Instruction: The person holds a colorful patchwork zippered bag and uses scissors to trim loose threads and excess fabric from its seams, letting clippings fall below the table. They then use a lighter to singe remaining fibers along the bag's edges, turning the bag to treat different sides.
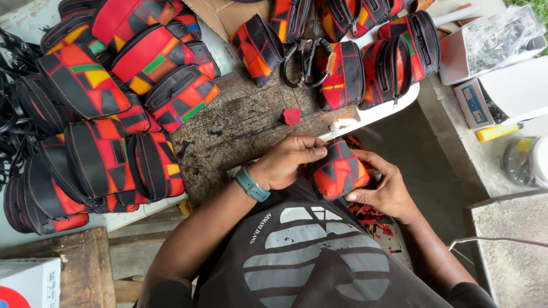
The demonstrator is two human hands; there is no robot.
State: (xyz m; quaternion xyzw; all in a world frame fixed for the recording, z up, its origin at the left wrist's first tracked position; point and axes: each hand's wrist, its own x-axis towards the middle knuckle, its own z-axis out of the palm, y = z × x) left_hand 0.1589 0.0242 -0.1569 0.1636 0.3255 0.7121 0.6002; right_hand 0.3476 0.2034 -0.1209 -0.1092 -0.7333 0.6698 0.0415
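Both hands hold one patchwork pouch (338, 173) of red, orange and black leather, close against the person's dark shirt: the left hand (288, 161) clasps its upper edge with fingers curled over, a teal wristband (252, 185) on that wrist, while the right hand (383, 185) cups it from below and behind. Just past the left hand's fingertips one small red leather scrap (291, 116) lies on a worn, stained board (245, 122). Farther beyond the hands one pair of black-handled shears (306, 61) rests among about seven finished pouches in a row (365, 63). Off to the left hand's side a heap of ten or so similar bags (108, 97) covers a white table (28, 20). To the right hand's side stand two cardboard boxes (491, 85) and one yellow marker (498, 132) on a concrete ledge (456, 142); grey floor shows between.
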